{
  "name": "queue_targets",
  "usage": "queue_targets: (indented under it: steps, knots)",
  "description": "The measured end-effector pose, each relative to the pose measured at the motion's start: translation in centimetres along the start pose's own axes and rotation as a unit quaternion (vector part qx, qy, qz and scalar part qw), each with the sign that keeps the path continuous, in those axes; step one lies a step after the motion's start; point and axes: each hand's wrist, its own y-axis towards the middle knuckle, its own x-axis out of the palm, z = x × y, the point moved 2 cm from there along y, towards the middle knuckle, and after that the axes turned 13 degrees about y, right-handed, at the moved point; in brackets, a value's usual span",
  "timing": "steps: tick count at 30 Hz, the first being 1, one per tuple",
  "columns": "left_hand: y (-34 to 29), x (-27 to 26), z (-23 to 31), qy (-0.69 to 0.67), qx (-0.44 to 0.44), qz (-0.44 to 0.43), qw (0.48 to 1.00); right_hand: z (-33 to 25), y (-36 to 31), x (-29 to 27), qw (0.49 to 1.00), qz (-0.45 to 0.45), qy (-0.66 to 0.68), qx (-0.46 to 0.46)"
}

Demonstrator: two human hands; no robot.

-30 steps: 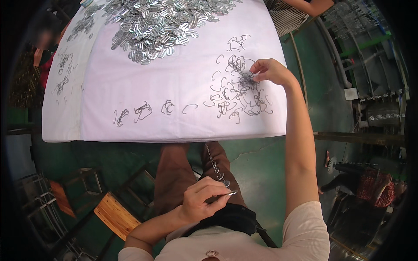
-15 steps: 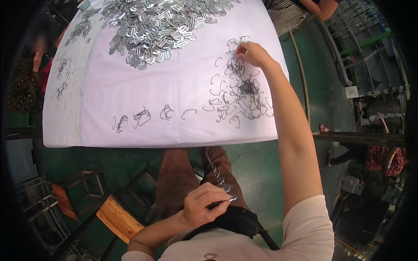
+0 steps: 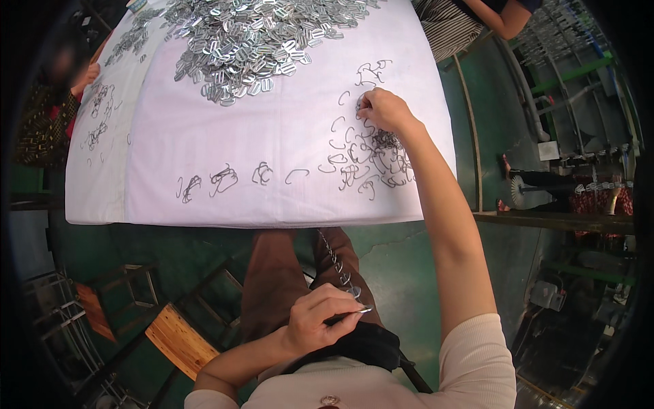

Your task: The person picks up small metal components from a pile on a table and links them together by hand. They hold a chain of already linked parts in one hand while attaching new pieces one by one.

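Apparently, the left hand [image 3: 321, 316] grasps a metal buckle [image 3: 366, 310] to steady the chain [image 3: 335, 258], while the right hand [image 3: 383, 112], grip indeterminable, is among hooks [image 3: 371, 155] spread within reach.

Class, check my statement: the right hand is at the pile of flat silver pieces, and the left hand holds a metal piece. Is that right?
Not quite. The head view shows the right hand among the scattered dark curved wires, not at the pile of flat silver pieces. The left hand does hold a metal piece.
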Motion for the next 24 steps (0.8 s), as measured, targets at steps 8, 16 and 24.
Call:
queue_targets:
  steps: [8,16,24]
  knots:
    - [-0.2,-0.5,1.1,0.000,-0.053,-0.015,0.998,0.4,-4.4,-0.7,0.846,-0.026,0.527,0.082]
    - [0.0,-0.4,2.2,0.039,-0.038,0.025,0.998,-6.4,-18.2,-2.0,0.782,0.119,0.610,0.039]
    - [0.0,-0.6,3.0,0.029,-0.040,0.043,0.998,-13.4,-32.6,1.6,0.724,0.199,0.660,-0.010]
